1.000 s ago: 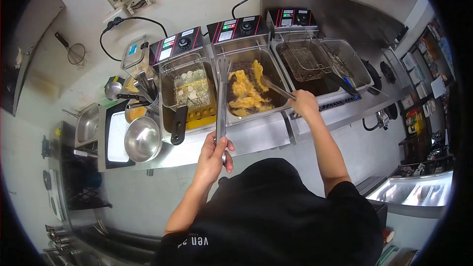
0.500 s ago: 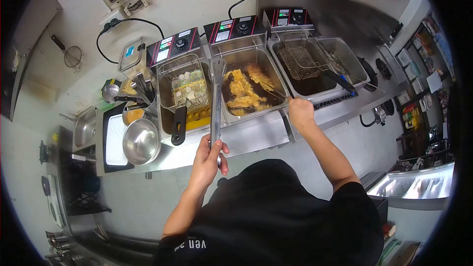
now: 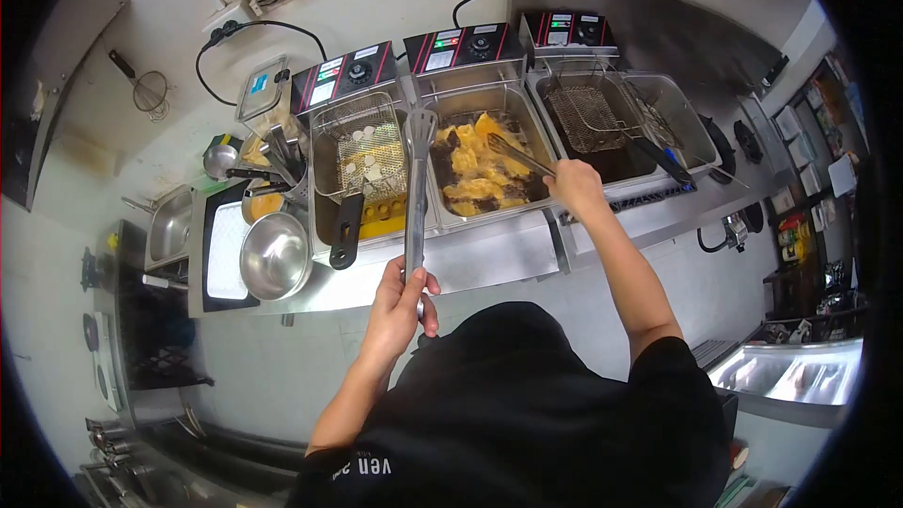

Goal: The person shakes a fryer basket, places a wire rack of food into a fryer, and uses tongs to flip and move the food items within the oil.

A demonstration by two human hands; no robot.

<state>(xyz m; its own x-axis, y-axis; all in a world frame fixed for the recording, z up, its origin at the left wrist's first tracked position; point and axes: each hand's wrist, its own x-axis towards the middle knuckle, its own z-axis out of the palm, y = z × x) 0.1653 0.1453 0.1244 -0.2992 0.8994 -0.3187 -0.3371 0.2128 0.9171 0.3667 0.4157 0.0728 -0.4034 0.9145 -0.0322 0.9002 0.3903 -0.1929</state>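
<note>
My left hand (image 3: 400,306) is closed around the lower end of long metal tongs (image 3: 415,216). Their slotted head points away from me, over the gap between the left and middle fryers. My right hand (image 3: 576,186) grips a metal utensil with a pronged, fork-like head (image 3: 513,152), reaching over the middle fryer (image 3: 458,224). Golden battered food (image 3: 475,174) floats in its dark, bubbling oil. The utensil's head touches or lies just above the food's right side; I cannot tell which.
A wire basket (image 3: 362,146) with pale round pieces rests over the left fryer's yellow oil. Another basket (image 3: 585,118) sits over the right fryer. A steel bowl (image 3: 275,257), a white tray (image 3: 226,249) and a utensil container (image 3: 297,190) stand at left.
The fork-like utensil has come up, showing its head above the oil. The battered food has bunched and shifted. My left hand still holds the tongs in about the same place.
</note>
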